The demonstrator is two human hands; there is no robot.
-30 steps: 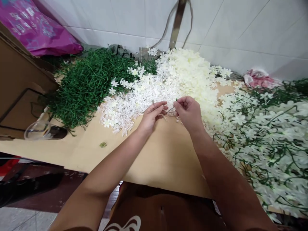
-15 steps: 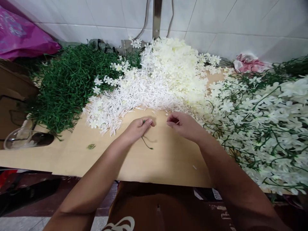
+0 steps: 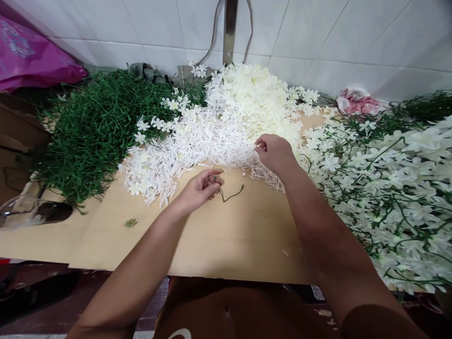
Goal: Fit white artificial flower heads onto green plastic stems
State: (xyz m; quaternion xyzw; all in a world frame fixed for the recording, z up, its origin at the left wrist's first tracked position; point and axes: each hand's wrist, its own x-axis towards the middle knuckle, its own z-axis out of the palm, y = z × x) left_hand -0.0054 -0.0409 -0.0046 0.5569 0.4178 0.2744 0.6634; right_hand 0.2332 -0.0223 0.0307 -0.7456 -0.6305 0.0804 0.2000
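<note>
Between the fingers of my left hand [image 3: 201, 189] is a thin green plastic stem [image 3: 229, 195], its free end bending out to the right over the cardboard. My right hand [image 3: 273, 151] is at the front of the heap of cream flower heads [image 3: 257, 101], its fingers pinched together; whether anything is in them is hidden. White thin stamen-like sticks [image 3: 219, 141] lie piled just in front of those flowers, left of my right hand. A mass of green stems [image 3: 95, 127] is heaped at the left. White flowers on green stems [image 3: 399, 188] cover the right side.
The cardboard work surface [image 3: 148, 249] runs along the front edge. At the left stand a clear plastic cup [image 3: 21, 212] and a cardboard box [image 3: 17, 127], with a pink bag [image 3: 35, 56] behind. A red-and-white cloth [image 3: 360, 101] lies near the tiled wall [image 3: 318, 28].
My right hand has moved away from me, up to the flower heap. My left fingers have loosened slightly, and the green stem has swung from pointing down to pointing right.
</note>
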